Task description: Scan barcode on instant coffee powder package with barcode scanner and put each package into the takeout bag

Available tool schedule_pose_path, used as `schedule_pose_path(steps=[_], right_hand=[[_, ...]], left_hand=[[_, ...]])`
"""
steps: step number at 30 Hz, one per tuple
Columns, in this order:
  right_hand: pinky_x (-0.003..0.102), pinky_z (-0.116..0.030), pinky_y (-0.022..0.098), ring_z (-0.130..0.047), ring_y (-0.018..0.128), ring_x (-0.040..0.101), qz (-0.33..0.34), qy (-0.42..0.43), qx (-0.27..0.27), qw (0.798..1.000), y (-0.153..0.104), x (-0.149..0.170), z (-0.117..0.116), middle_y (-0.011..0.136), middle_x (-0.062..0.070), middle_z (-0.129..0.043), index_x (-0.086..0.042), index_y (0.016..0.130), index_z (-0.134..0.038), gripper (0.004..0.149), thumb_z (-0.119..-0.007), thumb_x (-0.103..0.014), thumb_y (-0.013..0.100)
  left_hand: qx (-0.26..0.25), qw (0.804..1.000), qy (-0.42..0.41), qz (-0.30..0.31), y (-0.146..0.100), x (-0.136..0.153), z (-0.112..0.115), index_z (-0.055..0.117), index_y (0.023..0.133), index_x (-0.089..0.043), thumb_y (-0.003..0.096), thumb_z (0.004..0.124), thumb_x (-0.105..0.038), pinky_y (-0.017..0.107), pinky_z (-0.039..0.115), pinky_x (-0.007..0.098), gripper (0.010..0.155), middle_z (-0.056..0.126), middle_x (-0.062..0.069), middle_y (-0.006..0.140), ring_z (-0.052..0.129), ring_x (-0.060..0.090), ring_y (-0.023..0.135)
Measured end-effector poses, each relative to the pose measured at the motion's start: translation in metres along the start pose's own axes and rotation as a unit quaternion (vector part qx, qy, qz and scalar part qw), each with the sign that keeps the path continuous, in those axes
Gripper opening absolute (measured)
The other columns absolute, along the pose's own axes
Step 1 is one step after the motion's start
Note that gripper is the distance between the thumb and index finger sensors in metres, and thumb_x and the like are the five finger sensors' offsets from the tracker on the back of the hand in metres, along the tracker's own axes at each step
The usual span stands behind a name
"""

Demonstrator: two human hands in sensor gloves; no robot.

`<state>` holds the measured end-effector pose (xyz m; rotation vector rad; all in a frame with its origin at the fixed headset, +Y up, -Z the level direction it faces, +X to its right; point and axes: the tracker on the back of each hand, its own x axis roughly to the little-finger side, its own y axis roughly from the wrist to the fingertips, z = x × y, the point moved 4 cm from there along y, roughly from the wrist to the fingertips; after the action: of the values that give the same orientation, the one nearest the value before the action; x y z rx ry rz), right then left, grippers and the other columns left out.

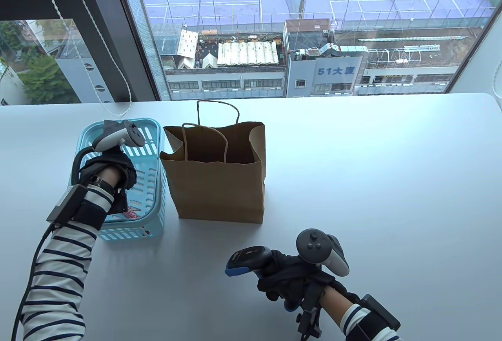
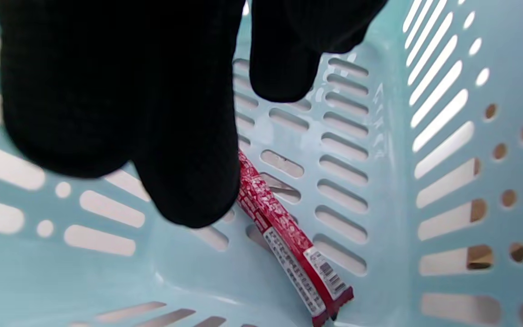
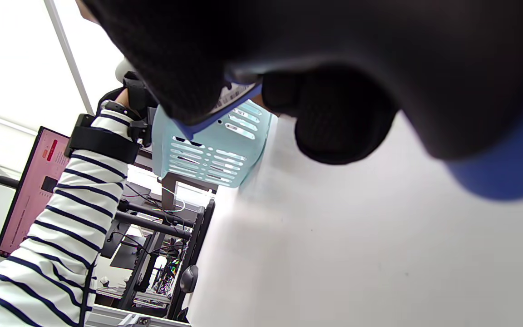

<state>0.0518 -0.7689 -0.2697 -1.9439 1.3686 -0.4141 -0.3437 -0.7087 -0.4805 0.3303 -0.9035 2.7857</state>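
Observation:
Two red instant coffee stick packages point(image 2: 288, 231) lie side by side on the floor of the light blue basket point(image 1: 151, 219), barcode end toward a corner. My left hand point(image 1: 117, 184) reaches down into the basket, and its fingers point(image 2: 189, 172) hang just above the sticks' upper end, gripping nothing that I can see. A bit of red package point(image 1: 131, 213) shows beside that hand. The brown paper takeout bag point(image 1: 219, 184) stands open right of the basket. My right hand point(image 1: 286, 282) grips the black and blue barcode scanner point(image 1: 247, 259) near the table's front edge, its head pointing left.
The white table point(image 1: 372, 180) stretches right of the bag. A window with a blind cord point(image 1: 106, 94) lies behind the table's far edge. In the right wrist view a pink monitor point(image 3: 30, 186) stands beyond the table's left side.

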Motion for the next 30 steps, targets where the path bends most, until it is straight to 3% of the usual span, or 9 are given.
schedule_pose_path(steps=[4, 8, 10, 12, 13, 15, 24, 26, 30], right_hand=[[0.051, -0.081, 0.035, -0.097, 0.045, 0.036, 0.0, 0.003, 0.0, 1.0, 0.0, 0.0, 0.0, 0.073, 0.019, -0.084, 0.005, 0.092, -0.054, 0.063, -0.084, -0.032, 0.051], [0.051, -0.081, 0.035, -0.097, 0.045, 0.037, -0.001, 0.001, -0.004, 1.0, -0.001, 0.0, 0.0, 0.073, 0.019, -0.084, 0.005, 0.092, -0.054, 0.063, -0.084, -0.032, 0.051], [0.051, -0.081, 0.035, -0.097, 0.045, 0.037, -0.001, 0.0, -0.006, 1.0, -0.001, 0.0, -0.001, 0.073, 0.02, -0.084, 0.005, 0.092, -0.054, 0.063, -0.084, -0.031, 0.051], [0.051, -0.081, 0.035, -0.097, 0.045, 0.036, -0.001, 0.0, -0.006, 1.0, -0.001, 0.0, -0.001, 0.073, 0.019, -0.084, 0.005, 0.092, -0.054, 0.063, -0.084, -0.031, 0.051], [0.051, -0.081, 0.035, -0.097, 0.045, 0.036, 0.0, 0.0, -0.006, 1.0, -0.001, 0.0, -0.001, 0.073, 0.019, -0.085, 0.005, 0.092, -0.054, 0.063, -0.084, -0.032, 0.051], [0.051, -0.081, 0.035, -0.097, 0.045, 0.036, 0.0, -0.001, -0.006, 1.0, -0.001, 0.0, -0.001, 0.073, 0.019, -0.085, 0.005, 0.092, -0.054, 0.063, -0.084, -0.031, 0.051], [0.051, -0.081, 0.035, -0.097, 0.045, 0.037, -0.001, 0.0, -0.005, 1.0, -0.001, 0.0, -0.001, 0.073, 0.019, -0.084, 0.005, 0.092, -0.054, 0.063, -0.084, -0.031, 0.051], [0.051, -0.081, 0.035, -0.097, 0.045, 0.037, -0.001, -0.001, -0.006, 1.0, -0.001, 0.0, -0.001, 0.073, 0.02, -0.084, 0.005, 0.092, -0.054, 0.063, -0.084, -0.031, 0.051], [0.051, -0.081, 0.035, -0.097, 0.045, 0.037, 0.0, -0.003, -0.006, 1.0, -0.001, 0.0, -0.001, 0.073, 0.02, -0.084, 0.005, 0.092, -0.054, 0.063, -0.084, -0.031, 0.051]], left_hand=[[0.049, 0.999, 0.0, -0.017, 0.029, 0.001, 0.017, 0.081, 0.091, -0.025, 0.0464, 0.071, -0.036, 0.011, 0.102, 0.033, 0.047, 0.099, 0.039, 0.074, 0.121, 0.031, 0.035], [0.111, 0.994, -0.016, -0.001, 0.045, -0.001, 0.036, 0.066, 0.099, -0.028, 0.0455, 0.069, -0.043, 0.019, 0.101, 0.037, 0.056, 0.087, 0.043, 0.085, 0.115, 0.04, 0.049], [0.121, 0.992, -0.026, 0.019, 0.046, -0.003, 0.038, 0.063, 0.099, -0.023, 0.044, 0.071, -0.046, 0.022, 0.101, 0.04, 0.06, 0.08, 0.046, 0.088, 0.111, 0.045, 0.057], [0.145, 0.986, -0.051, 0.059, 0.048, -0.009, 0.042, 0.061, 0.1, -0.015, 0.043, 0.072, -0.048, 0.036, 0.095, 0.051, 0.067, 0.054, 0.047, 0.1, 0.094, 0.055, 0.076], [0.159, 0.982, -0.064, 0.076, 0.048, -0.011, 0.045, 0.059, 0.1, -0.01, 0.0424, 0.073, -0.048, 0.041, 0.091, 0.055, 0.07, 0.045, 0.051, 0.1, 0.084, 0.058, 0.083], [0.163, 0.981, -0.07, 0.082, 0.049, -0.013, 0.045, 0.062, 0.097, -0.001, 0.0413, 0.076, -0.046, 0.046, 0.086, 0.06, 0.073, 0.037, 0.054, 0.099, 0.079, 0.062, 0.084], [0.131, 0.987, -0.064, 0.064, 0.049, -0.007, 0.034, 0.064, 0.095, 0.004, 0.0415, 0.082, -0.032, 0.052, 0.078, 0.063, 0.067, 0.047, 0.042, 0.102, 0.076, 0.06, 0.086], [0.099, 0.992, -0.058, 0.047, 0.042, -0.002, 0.023, 0.075, 0.089, 0.001, 0.0402, 0.083, -0.034, 0.048, 0.083, 0.058, 0.061, 0.062, 0.038, 0.098, 0.088, 0.056, 0.078], [-0.039, 0.995, -0.081, 0.051, -0.003, 0.017, -0.025, 0.086, 0.079, -0.01, 0.0394, 0.087, -0.033, 0.04, 0.092, 0.047, 0.046, 0.082, 0.028, 0.089, 0.103, 0.043, 0.065]])
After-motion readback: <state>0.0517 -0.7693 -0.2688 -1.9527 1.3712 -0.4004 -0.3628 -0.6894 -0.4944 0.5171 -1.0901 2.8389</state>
